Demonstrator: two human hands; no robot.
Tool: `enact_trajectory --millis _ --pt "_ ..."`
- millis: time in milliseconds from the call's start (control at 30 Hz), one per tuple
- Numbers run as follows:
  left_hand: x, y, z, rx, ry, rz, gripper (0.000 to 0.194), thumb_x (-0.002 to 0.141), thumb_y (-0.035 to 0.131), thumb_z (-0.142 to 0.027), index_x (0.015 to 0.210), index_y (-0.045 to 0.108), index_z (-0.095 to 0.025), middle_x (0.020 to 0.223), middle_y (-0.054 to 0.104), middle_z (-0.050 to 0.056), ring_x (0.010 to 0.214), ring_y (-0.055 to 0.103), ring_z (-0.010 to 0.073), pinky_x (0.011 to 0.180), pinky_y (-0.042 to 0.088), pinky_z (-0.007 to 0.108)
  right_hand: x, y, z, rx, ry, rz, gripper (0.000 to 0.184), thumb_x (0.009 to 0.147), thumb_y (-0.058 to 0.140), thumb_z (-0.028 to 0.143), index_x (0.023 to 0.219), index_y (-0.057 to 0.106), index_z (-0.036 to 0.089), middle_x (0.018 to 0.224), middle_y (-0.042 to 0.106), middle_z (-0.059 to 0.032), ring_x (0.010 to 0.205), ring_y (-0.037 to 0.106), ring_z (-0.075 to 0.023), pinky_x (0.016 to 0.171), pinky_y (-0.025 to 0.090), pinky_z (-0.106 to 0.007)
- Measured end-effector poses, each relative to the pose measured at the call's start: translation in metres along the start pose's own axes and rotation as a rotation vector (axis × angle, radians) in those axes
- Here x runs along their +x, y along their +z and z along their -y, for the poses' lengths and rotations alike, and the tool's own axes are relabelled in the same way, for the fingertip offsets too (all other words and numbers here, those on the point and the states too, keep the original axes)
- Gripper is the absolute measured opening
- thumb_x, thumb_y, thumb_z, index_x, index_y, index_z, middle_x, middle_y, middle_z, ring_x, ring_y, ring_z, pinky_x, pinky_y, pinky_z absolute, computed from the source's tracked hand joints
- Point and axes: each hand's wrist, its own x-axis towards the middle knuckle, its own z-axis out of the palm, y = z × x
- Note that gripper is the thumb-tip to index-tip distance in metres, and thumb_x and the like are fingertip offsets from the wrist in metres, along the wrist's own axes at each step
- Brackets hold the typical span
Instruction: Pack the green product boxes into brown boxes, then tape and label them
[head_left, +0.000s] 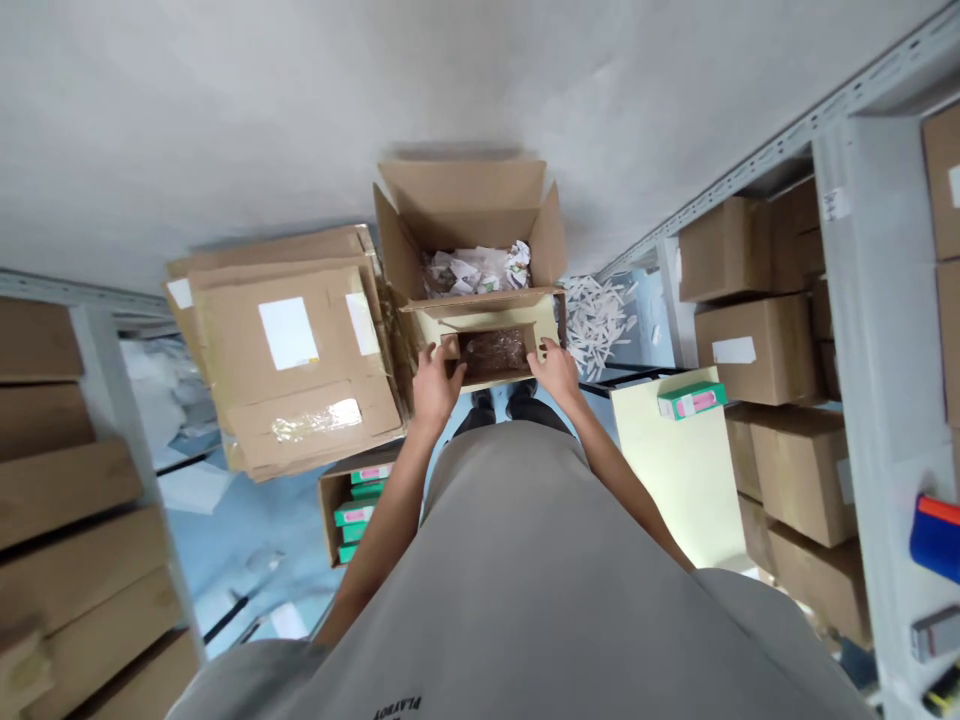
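Note:
A small open cardboard box (471, 377) sits on a pale yellow surface (435, 325) in front of me. Clear, shiny plastic wrap (495, 350) lies inside it; what the wrap covers I cannot make out. My left hand (435, 388) grips the box's left side flap between thumb and fingers. On the opposite side, my right hand (556, 372) has its thumb and fingers closed at the right flap. Just behind stands a larger open carton (465, 190), its flaps raised, with crumpled printed paper (480, 270) inside.
Flattened cardboard (300, 300) is stacked at the left. Below it stands a box of green packs (356, 515). White paper strips (596, 320) are heaped right of the carton. A green-and-pink pack (691, 400) rests on a pale board (667, 470). Box-filled shelves (832, 200) flank both sides.

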Motion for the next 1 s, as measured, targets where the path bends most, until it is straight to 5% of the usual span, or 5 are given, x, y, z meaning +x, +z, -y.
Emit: enact_trajectory --millis 233,367,500,667,1000 --pt "0.014 0.009 0.001 -0.009 -0.037 0.01 0.093 0.096 0.083 -0.042 0.173 0.042 -0.009 0.16 0.066 0.028 0.146 0.066 0.0475 0.119 0.056 0.058 -0.03 0.025 -0.019 0.103 0.057 0.076 0.035 0.12 0.044 0.026 0.118 0.078 0.017 0.116 0.085 -0.0158 0.112 0.08 -0.0286 0.092 0.051 -0.029" --pt "0.01 0.02 -0.018 0.002 0.016 0.082 0.076 0.101 0.077 -0.038 0.168 0.05 -0.013 0.152 0.075 0.022 0.139 0.073 0.0438 0.119 0.056 0.056 -0.07 0.026 -0.058 0.261 0.145 0.021 0.031 0.119 0.047 0.026 0.105 0.074 0.02 0.096 0.083 -0.0096 0.095 0.081 -0.0246 0.082 0.048 -0.027" --pt "-0.014 0.05 -0.058 -0.007 0.18 0.17 0.054 0.106 0.067 -0.033 0.158 0.061 -0.018 0.147 0.078 0.019 0.13 0.078 0.0383 0.116 0.058 0.051 -0.117 0.022 -0.115 0.334 0.241 -0.071 0.032 0.118 0.046 0.027 0.098 0.071 0.022 0.089 0.08 -0.0083 0.089 0.079 -0.0247 0.076 0.044 -0.028" --pt "-0.053 0.119 -0.128 -0.004 0.367 0.312 0.047 0.109 0.056 -0.028 0.155 0.065 -0.02 0.145 0.079 0.018 0.127 0.079 0.0382 0.113 0.058 0.051 -0.178 0.018 -0.204 0.294 0.441 -0.187 0.031 0.116 0.046 0.028 0.101 0.072 0.021 0.096 0.082 -0.0106 0.088 0.076 -0.0273 0.074 0.038 -0.032" --pt "-0.136 0.303 -0.282 -0.051 0.634 0.673 0.044 0.103 0.055 -0.024 0.144 0.071 -0.015 0.139 0.08 0.019 0.132 0.074 0.0344 0.122 0.054 0.05 -0.307 0.041 -0.389 0.58 0.802 -0.415 0.027 0.113 0.046 0.029 0.099 0.068 0.022 0.089 0.08 -0.0105 0.081 0.073 -0.0265 0.071 0.032 -0.032"
